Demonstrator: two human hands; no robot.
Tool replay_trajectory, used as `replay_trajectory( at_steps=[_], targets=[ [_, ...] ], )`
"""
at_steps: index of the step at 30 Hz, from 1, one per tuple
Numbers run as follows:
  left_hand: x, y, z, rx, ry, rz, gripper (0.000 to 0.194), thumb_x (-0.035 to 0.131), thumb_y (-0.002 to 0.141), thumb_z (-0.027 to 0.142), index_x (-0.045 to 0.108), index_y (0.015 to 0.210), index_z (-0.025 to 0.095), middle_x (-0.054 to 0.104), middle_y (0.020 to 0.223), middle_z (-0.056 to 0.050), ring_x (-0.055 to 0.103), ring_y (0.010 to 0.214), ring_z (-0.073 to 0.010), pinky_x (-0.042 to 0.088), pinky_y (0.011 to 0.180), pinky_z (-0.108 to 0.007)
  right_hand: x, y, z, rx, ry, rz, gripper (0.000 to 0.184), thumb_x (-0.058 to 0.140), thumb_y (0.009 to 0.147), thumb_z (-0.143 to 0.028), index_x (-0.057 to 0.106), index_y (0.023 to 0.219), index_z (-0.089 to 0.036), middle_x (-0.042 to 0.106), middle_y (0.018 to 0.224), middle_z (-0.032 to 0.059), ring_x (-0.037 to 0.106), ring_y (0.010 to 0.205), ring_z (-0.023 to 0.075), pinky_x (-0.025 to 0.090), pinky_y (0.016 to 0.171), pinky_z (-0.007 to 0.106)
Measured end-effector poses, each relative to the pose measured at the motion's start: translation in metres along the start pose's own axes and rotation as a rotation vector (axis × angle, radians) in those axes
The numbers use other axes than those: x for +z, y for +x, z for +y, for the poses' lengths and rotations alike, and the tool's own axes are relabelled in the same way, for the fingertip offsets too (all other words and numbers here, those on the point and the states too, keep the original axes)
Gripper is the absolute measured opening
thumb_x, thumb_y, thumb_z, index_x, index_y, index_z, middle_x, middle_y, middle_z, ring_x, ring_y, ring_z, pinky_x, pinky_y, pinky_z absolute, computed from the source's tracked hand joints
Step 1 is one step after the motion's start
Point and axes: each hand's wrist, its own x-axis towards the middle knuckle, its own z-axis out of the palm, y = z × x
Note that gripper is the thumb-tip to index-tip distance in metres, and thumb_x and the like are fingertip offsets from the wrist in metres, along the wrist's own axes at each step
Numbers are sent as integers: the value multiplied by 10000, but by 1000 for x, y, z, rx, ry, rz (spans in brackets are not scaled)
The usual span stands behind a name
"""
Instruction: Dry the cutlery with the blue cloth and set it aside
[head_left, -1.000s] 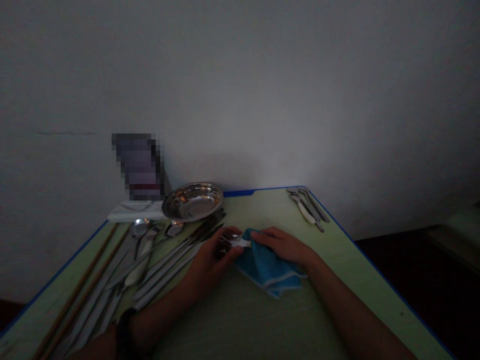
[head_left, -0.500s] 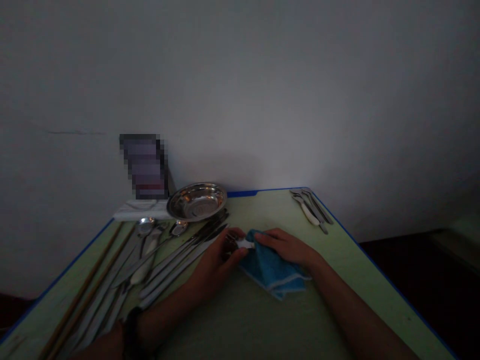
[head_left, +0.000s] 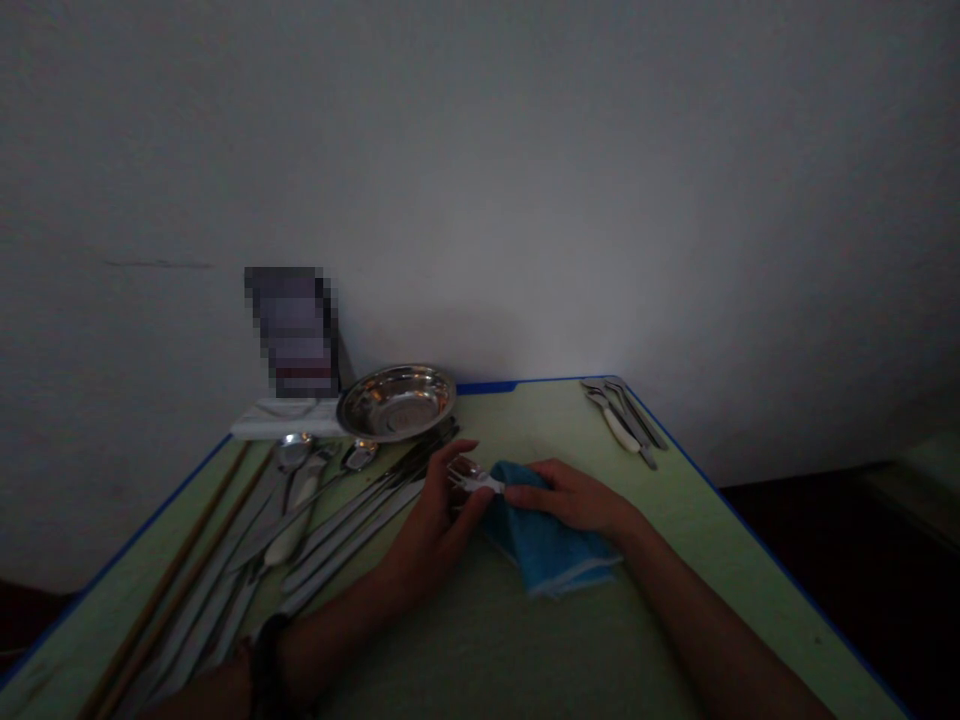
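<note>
A small metal fork (head_left: 474, 481) lies between my hands, tines pointing left. My right hand (head_left: 564, 492) pinches a blue cloth (head_left: 553, 545) around the fork's handle, which the cloth hides; the cloth's pale-edged end hangs toward the table. My left hand (head_left: 442, 515) curves around the tines with its forefinger lifted and fingers apart. Its thumb tip reaches the fork's neck beside the cloth; whether it touches is hard to tell in the dim light. The lower fingers of the left hand are hidden.
Left on the green table (head_left: 480, 660) lie several knives (head_left: 352, 535), a ladle-like spoon (head_left: 294, 450), other cutlery and wooden chopsticks (head_left: 176, 570). Behind them stands a steel bowl (head_left: 397, 402) near a propped, blurred-out screen (head_left: 296, 335). More cutlery (head_left: 621, 425) lies back right.
My left forefinger has lifted away from the fork, and more of its tines show. The cloth's hanging end has shifted and folded slightly in my right hand.
</note>
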Motion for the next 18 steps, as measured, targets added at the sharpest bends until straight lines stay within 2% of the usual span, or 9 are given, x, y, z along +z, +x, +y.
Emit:
replay_trajectory(
  at_steps=[4, 9, 18],
  targets=[
    [-1, 1, 0, 17, -29, 12, 419, 462, 870, 284, 237, 1223, 288, 471, 971, 2, 545, 708, -104, 461, 609, -209, 1, -1, 0, 30, 58, 9, 452, 562, 715, -592, 581, 800, -148, 480, 595, -30, 430, 502, 79, 330, 446, 197],
    [-3, 3, -2, 23, -18, -14, 296, 373, 911, 337, 302, 1188, 260, 471, 834, 21, 471, 573, -90, 407, 499, -195, -1, 1, 3, -37, 81, -17, 450, 543, 733, -588, 569, 802, -144, 494, 609, -28, 434, 495, 73, 334, 449, 190],
    [-3, 6, -2, 26, 32, -28, 216, 466, 871, 286, 436, 1081, 243, 533, 865, 16, 527, 733, -132, 432, 646, -235, 0, 5, 5, -240, -122, 7, 346, 570, 760, -482, 577, 768, -136, 447, 614, -39, 408, 556, 79, 341, 504, 195]
  ],
)
